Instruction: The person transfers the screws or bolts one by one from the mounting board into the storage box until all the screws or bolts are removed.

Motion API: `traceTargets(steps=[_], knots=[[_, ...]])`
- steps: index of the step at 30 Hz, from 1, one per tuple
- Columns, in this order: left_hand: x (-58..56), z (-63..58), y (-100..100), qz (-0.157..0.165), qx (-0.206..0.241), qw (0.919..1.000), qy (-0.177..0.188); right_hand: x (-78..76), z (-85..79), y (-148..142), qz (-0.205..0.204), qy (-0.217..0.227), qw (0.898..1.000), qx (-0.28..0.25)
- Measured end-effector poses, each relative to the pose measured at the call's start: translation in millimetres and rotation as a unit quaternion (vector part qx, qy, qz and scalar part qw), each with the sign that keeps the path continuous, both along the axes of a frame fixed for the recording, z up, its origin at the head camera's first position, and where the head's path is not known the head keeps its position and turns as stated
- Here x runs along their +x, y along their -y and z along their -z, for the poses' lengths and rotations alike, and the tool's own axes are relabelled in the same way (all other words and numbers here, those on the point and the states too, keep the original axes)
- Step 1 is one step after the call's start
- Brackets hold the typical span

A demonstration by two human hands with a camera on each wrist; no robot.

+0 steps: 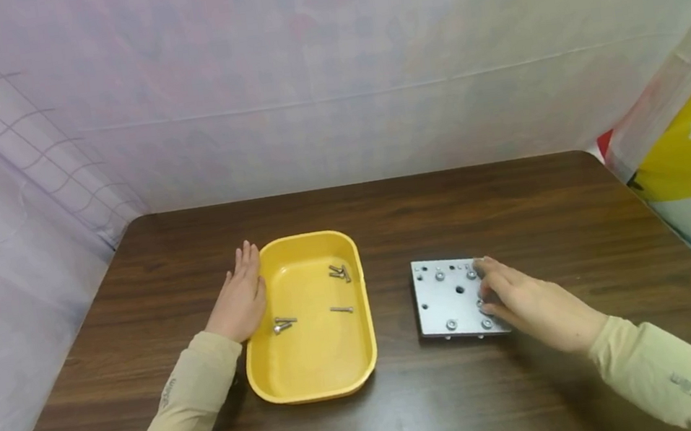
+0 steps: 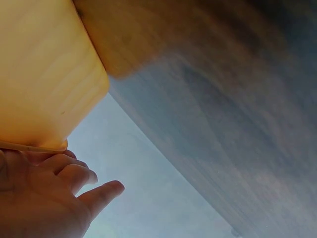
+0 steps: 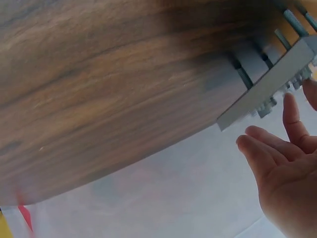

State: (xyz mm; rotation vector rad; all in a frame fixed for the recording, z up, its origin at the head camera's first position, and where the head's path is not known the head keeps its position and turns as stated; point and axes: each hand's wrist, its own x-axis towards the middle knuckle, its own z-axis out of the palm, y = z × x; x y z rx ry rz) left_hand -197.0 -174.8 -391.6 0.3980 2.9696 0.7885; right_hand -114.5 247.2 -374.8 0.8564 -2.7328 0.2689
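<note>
A flat, nearly square silver metal plate (image 1: 437, 305) lies right of centre on the dark brown wood-grain table (image 1: 404, 411), its broad face up and its near edge running almost left to right. Its sides are too alike to tell a long axis. Steel socket-head bolts (image 1: 452, 324) stand upright through it, heads up and shanks pointing down below the underside, where a gap shows above the table.

The right hand (image 1: 537, 307) reaches in from the right, thumb and forefinger pinching the head of a silver bolt (image 1: 481, 304) near the plate's right edge; its other fingers extend past the far right corner.

To the left sits a yellow rounded-rectangular tray (image 1: 314, 372), long axis near to far. The left hand (image 1: 241, 298) rests along its left rim, fingers fairly straight, close together and pointing far.

Inside the tray, a single slim steel screw (image 1: 341, 309) lies left to right at the right side, head to the right. A small cluster of steel screws (image 1: 340, 273) lies farther off at mixed angles; another steel group (image 1: 283, 324) lies at the left, heads leftward.
</note>
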Motion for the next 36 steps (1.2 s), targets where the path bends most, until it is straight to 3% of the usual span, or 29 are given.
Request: traceTargets(steps=[18,23,36], knots=[[1.5,-0.5,-1.6,0.0,0.001,1.0,-0.005,-1.5,6.1,4.4,-0.009,-0.027,1.0,-0.001],[1.2,-1.3,-1.0,0.001,0.0,1.0,-0.007,-2.4,-1.4,3.9,-0.018,-0.038,0.999,-0.012],[1.4,-0.7,-1.2,-0.001,-0.002,1.0,-0.005,-17.9,-24.0,2.1,0.018,-0.027,0.999,-0.031]])
